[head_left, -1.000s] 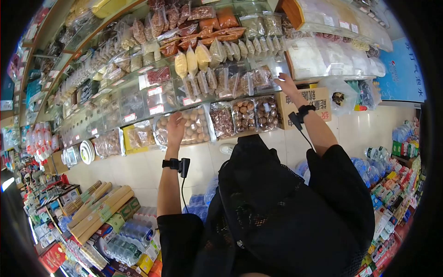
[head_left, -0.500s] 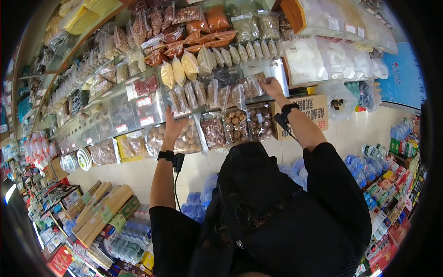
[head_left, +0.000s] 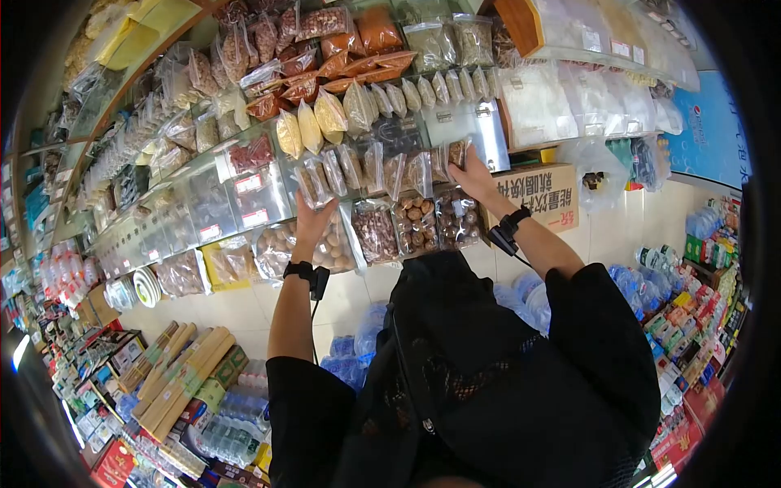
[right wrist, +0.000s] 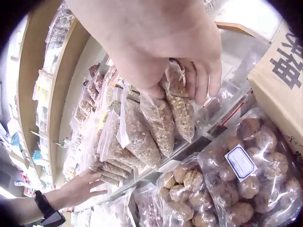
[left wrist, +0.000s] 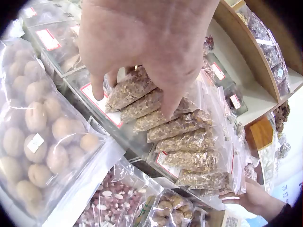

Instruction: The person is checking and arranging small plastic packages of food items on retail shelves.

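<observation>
The shelving (left wrist: 251, 94) is crammed all around the hands, with a big sack of walnuts (left wrist: 33, 137) propped just under the left hand (head_left: 313, 218). The row of small bags (head_left: 370, 167) is stood on edge, probably so the contents show. It's bracketed at both ends. The left hand's relaxed fingertips are laid on one end, and the end bag (right wrist: 182, 109) is pinched by the right hand (head_left: 472, 172), likely so nothing topples.
</observation>
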Available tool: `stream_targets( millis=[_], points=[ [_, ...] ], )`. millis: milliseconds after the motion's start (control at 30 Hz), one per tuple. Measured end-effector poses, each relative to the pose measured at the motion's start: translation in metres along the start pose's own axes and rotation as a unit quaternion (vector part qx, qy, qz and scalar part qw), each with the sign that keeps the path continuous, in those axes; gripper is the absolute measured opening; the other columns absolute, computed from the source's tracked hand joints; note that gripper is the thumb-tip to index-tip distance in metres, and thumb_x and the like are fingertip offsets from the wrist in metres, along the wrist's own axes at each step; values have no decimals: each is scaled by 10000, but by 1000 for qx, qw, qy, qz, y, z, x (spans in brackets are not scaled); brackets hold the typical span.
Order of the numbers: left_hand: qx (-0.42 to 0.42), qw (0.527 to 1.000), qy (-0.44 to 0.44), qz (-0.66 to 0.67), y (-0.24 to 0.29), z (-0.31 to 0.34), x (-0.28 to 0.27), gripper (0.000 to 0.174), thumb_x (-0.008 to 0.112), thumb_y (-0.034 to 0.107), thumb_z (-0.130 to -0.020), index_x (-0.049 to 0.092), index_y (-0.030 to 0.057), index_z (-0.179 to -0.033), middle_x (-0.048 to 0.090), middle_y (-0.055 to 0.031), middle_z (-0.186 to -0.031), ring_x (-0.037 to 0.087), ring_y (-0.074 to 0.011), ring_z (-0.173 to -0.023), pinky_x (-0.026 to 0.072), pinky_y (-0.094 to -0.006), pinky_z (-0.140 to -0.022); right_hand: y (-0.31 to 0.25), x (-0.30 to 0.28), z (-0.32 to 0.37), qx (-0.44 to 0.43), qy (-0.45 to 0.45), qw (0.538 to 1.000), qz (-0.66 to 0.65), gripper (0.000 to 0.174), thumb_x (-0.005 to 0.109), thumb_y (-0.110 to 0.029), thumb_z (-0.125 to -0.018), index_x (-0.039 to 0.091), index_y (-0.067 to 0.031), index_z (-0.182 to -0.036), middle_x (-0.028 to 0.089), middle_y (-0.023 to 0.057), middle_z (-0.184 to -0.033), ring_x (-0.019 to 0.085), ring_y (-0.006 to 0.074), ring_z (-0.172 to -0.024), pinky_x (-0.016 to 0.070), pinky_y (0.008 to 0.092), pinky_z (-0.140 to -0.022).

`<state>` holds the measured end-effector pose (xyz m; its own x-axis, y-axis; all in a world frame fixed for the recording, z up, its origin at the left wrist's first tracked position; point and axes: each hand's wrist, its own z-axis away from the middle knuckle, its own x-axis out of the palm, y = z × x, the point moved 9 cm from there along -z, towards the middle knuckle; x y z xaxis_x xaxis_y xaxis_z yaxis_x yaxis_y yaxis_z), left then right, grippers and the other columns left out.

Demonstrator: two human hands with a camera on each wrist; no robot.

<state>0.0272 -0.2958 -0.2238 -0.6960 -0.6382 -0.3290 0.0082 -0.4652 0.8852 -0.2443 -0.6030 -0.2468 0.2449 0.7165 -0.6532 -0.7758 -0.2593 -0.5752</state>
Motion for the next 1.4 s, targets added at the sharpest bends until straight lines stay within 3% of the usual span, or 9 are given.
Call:
stream_targets(
  millis=[233, 300, 400, 467, 800, 867, 1133, 1333, 1400],
  points=[
    [25, 998, -6, -58, -4, -3, -6, 750, 826, 236, -822, 405, -40, -1378, 584, -179, -1277, 579, -256, -1145, 457, -371, -997, 22, 3, 10, 31, 32, 999, -9, 819, 654, -382, -908, 267, 75, -1467, 626, 329, -1178, 605, 472, -1130, 484, 469, -969],
    [23, 998, -14, -50, -13, -6, -4, 754, 829, 237, -820, 408, -41, -1380, 585, -181, -1274, 576, -262, -1151, 452, -375, -1004, 21, 29, -4, -105, -20, 976, -190, 784, 683, -328, -914, 297, 67, -1471, 617, 276, -1256, 588, 382, -1207, 444, 420, -1037],
    [35, 997, -4, -69, -6, -5, -4, 772, 832, 239, -817, 397, -38, -1391, 582, -183, -1278, 574, -270, -1157, 447, -380, -1013, -49, 15, 29, -78, -93, 967, -226, 749, 682, -298, -931, 317, 65, -1475, 574, 225, -1350, 533, 318, -1276, 386, 386, -1101],
    [-32, 999, -35, -18, 4, -3, 0, 990, 864, 371, -779, 299, -71, -1461, 542, -207, -1360, 534, -273, -1243, 422, -373, -1063, -25, 41, 16, -62, -88, 968, -226, 728, 652, -308, -956, 310, 62, -1482, 516, 231, -1414, 503, 323, -1307, 362, 387, -1125],
    [-38, 982, 12, -186, -1, -18, -2, 1045, 878, 359, -748, 243, -33, -1479, 496, -263, -1400, 513, -342, -1292, 417, -402, -1076, -49, 42, 9, -97, -18, 972, -215, 708, 552, -351, -1012, 203, 65, -1467, 498, 310, -1370, 507, 389, -1305, 396, 422, -1076],
    [-82, 993, -70, -54, 11, -24, 13, 1162, 870, 388, -749, 132, -33, -1542, 435, -280, -1460, 455, -353, -1355, 378, -398, -1119, -62, 35, 4, -89, -8, 976, -197, 704, 556, -362, -1010, 210, 62, -1453, 508, 332, -1346, 531, 406, -1278, 417, 436, -1051],
    [4, 997, -19, -74, 29, -12, 13, 955, 864, 317, -779, 286, -22, -1458, 548, -216, -1361, 546, -292, -1257, 431, -395, -1062, -39, 31, 14, -68, 43, 966, -248, 683, 535, -349, -1020, 211, 19, -1495, 544, 259, -1366, 572, 351, -1238, 423, 393, -1039],
    [60, 995, -74, -36, 12, -10, 17, 964, 859, 273, -791, 258, -33, -1479, 519, -205, -1378, 518, -276, -1272, 413, -395, -1081, -19, 50, 21, -99, -95, 928, -345, 939, 661, -226, -910, 36, 13, -1568, 355, 247, -1540, 395, 321, -1414, 320, 357, -1153],
    [108, 990, -40, -86, 21, -8, 12, 1035, 862, 267, -782, 202, -52, -1513, 460, -215, -1427, 478, -297, -1309, 390, -390, -1105, -35, 45, 29, -169, -86, 971, -144, 1154, 791, -289, -806, -15, 52, -1558, 226, 276, -1588, 270, 341, -1480, 240, 366, -1208]
  ],
)
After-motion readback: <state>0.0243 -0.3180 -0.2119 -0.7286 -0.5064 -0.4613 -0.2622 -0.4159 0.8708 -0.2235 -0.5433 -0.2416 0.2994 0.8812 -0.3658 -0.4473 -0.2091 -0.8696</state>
